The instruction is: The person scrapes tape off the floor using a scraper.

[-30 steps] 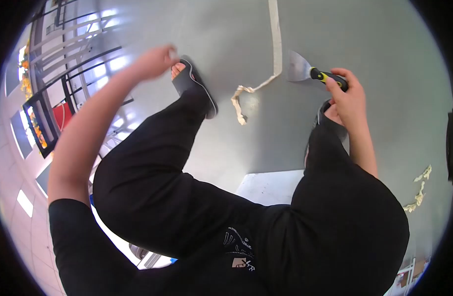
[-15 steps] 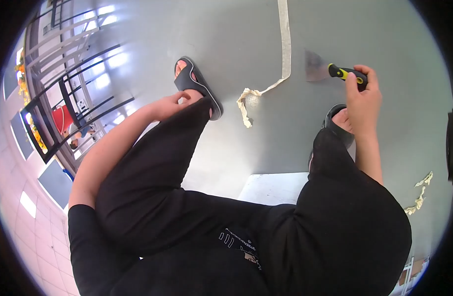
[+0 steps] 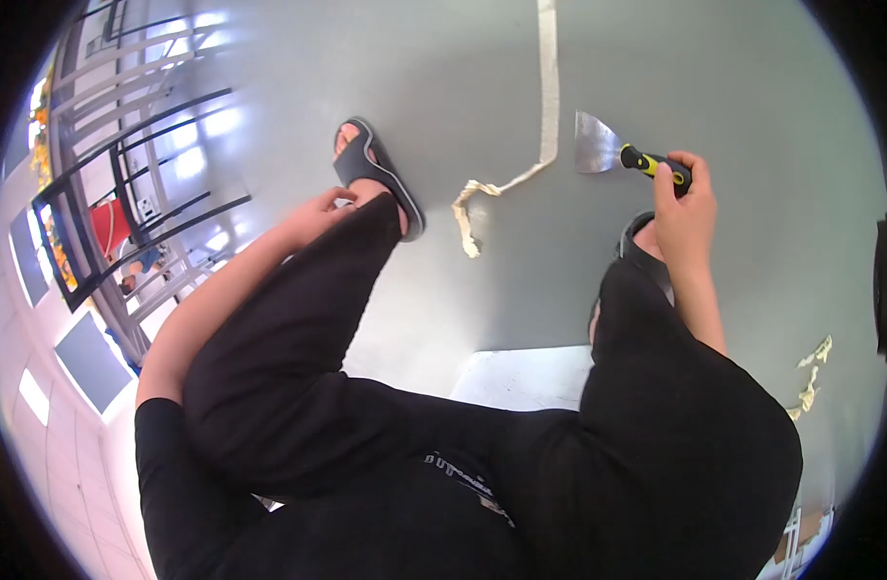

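Note:
My right hand [image 3: 687, 208] is closed around the black and yellow handle of a putty knife [image 3: 598, 145]. Its wide metal blade points left, just right of a strip of pale tape [image 3: 550, 87] on the grey floor. The tape's lower end is peeled and twisted into a crumpled tail [image 3: 465, 215], apart from both hands. My left hand [image 3: 319, 215] rests by my left knee and shin, above the sandal [image 3: 385, 179], holding nothing, its fingers loosely bent and apart.
Crumpled tape scraps [image 3: 813, 377] lie on the floor at the right. A white board or seat [image 3: 525, 377] shows between my legs. Metal frames [image 3: 139, 174] stand at the left, with a person [image 3: 144, 261] beyond. A dark object [image 3: 885, 285] sits at the right edge.
The putty knife now shows its blade flatter and brighter, slightly left and lower in view with my right hand. The whole view has shifted a little. My left hand stays by the knee.

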`<state>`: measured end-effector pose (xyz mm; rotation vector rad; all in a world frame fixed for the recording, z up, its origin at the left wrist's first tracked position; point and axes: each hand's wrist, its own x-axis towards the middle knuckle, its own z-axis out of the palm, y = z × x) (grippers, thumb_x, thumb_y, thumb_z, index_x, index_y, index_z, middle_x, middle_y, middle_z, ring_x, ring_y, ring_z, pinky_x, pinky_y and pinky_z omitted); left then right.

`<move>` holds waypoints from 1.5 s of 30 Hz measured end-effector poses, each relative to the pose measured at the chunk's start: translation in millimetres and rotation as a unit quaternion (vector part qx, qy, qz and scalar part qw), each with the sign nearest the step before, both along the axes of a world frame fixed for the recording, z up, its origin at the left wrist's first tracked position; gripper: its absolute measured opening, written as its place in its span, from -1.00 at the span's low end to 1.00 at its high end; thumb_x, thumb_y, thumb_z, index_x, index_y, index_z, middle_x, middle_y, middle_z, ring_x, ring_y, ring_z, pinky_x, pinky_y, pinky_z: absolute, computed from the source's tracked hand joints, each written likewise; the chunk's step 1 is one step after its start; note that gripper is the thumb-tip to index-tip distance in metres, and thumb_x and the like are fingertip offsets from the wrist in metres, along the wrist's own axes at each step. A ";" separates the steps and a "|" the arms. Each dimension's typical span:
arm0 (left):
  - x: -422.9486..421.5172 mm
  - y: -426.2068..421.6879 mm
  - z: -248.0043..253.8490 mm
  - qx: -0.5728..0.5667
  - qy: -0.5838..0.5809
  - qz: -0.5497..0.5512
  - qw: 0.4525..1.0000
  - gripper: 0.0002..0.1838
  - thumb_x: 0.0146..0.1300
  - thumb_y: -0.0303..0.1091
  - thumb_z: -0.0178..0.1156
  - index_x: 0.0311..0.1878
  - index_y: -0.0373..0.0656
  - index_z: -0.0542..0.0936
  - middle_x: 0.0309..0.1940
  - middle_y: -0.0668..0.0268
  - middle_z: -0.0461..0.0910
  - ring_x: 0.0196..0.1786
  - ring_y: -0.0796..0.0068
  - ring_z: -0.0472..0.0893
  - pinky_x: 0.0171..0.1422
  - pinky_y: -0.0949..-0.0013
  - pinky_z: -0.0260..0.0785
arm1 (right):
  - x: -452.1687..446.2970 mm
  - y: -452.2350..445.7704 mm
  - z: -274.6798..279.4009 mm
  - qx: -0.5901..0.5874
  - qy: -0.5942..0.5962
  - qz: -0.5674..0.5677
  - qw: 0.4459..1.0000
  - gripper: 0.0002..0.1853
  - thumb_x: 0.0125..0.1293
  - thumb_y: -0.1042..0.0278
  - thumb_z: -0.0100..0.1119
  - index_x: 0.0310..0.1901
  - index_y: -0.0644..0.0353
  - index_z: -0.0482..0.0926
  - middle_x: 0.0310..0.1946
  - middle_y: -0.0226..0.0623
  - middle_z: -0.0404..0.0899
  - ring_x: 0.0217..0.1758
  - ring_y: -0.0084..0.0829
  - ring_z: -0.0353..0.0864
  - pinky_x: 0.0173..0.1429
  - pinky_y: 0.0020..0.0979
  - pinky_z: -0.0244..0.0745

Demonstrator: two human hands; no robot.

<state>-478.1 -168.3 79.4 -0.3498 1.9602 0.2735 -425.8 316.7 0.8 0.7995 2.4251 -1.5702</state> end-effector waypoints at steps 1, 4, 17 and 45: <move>-3.1 0.3 2.0 -0.007 0.002 0.000 1.000 -0.47 0.32 0.02 0.16 0.24 -0.07 0.46 -0.46 0.29 0.51 -0.35 0.48 0.51 -0.17 0.34 0.36 | -0.6 -3.8 -0.8 -0.022 -0.014 0.010 1.000 -0.71 0.33 0.22 0.14 -0.01 0.20 0.51 -0.63 -0.40 0.45 -0.59 -0.55 0.40 -0.47 -0.42 0.31; -3.3 2.5 -3.8 -0.003 -0.001 -0.009 1.000 -0.49 0.32 0.02 0.15 0.20 -0.10 0.47 -0.51 0.31 0.46 -0.40 0.50 0.46 -0.25 0.33 0.32 | 4.9 -4.7 -11.7 0.004 0.017 0.069 0.997 -0.72 0.33 0.22 0.15 -0.03 0.20 0.52 -0.61 -0.40 0.47 -0.58 -0.56 0.40 -0.45 -0.45 0.32; -8.7 15.0 -1.7 -0.028 -0.001 -0.057 0.998 -0.51 0.32 0.04 0.18 0.17 -0.07 0.50 -0.57 0.41 0.36 -0.44 0.58 0.39 -0.28 0.41 0.27 | -9.0 -4.3 2.2 -0.010 -0.009 0.067 0.998 -0.74 0.35 0.25 0.14 -0.06 0.23 0.51 -0.59 -0.38 0.52 -0.57 -0.55 0.43 -0.43 -0.44 0.32; -4.1 0.8 -8.1 -0.003 0.004 -0.052 0.999 -0.46 0.30 0.05 0.16 0.20 -0.13 0.48 -0.53 0.29 0.47 -0.43 0.44 0.48 -0.26 0.33 0.34 | -14.2 -10.6 0.9 0.078 0.013 0.064 0.995 -0.73 0.28 0.21 0.14 -0.09 0.17 0.53 -0.58 -0.24 0.57 -0.53 -0.29 0.58 -0.38 -0.30 0.44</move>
